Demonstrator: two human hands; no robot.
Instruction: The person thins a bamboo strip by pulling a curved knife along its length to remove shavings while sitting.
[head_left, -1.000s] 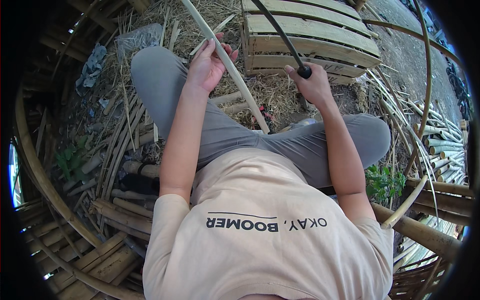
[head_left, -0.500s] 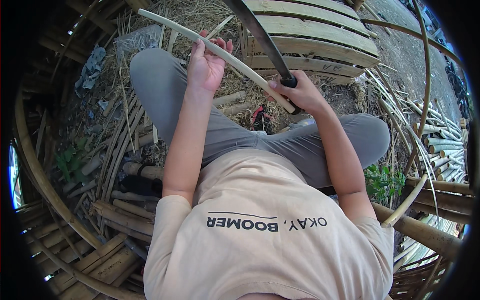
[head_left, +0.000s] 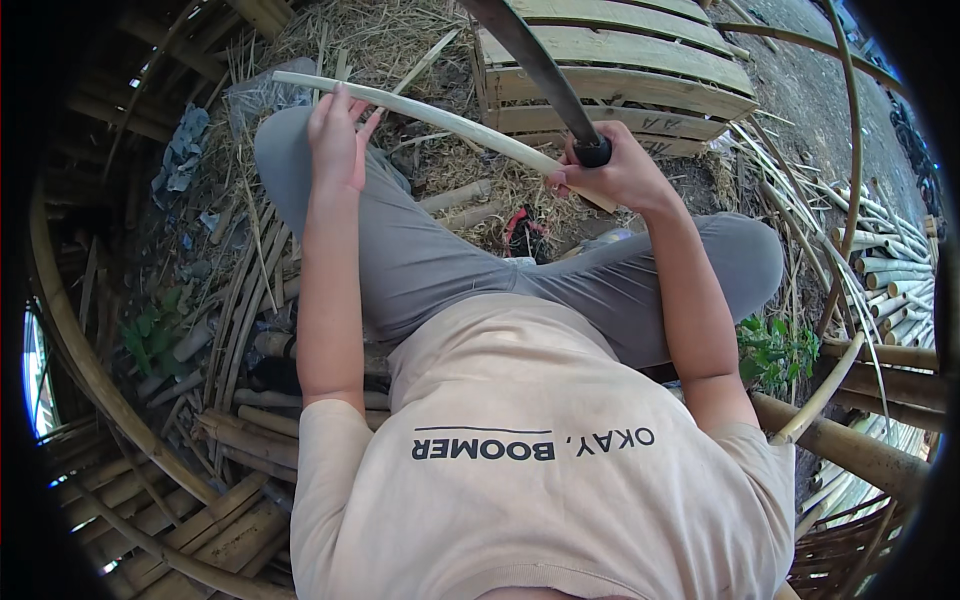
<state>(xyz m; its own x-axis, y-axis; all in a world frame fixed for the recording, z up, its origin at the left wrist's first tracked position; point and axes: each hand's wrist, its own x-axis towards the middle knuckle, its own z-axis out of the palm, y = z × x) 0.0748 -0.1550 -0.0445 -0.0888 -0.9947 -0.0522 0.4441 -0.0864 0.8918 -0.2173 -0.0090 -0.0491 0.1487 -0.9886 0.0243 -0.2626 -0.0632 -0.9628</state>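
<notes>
A long pale bamboo strip (head_left: pixel 440 117) spans between my hands above my crossed legs, slightly bowed. My left hand (head_left: pixel 338 138) pinches it near its left end, the thumb side hidden in part. In my right hand (head_left: pixel 622 170) is the black handle of a machete (head_left: pixel 545 75), its dark blade pointing up and away past the top edge. The thumb and fingers of that same hand also grip the strip near its right end, which pokes out below the fingers.
A slatted wooden crate (head_left: pixel 610 75) stands just beyond my right hand. Straw and bamboo scraps (head_left: pixel 465 205) litter the ground ahead. Stacked bamboo poles (head_left: pixel 895 285) lie far right, and bamboo framework (head_left: pixel 110 370) curves along the left. A small green plant (head_left: pixel 775 350) grows beside my right knee.
My left hand has moved left along the strip, toward its end, and turned over. The strip's right end has risen, and the strip bows more. My right hand has shifted slightly up and right.
</notes>
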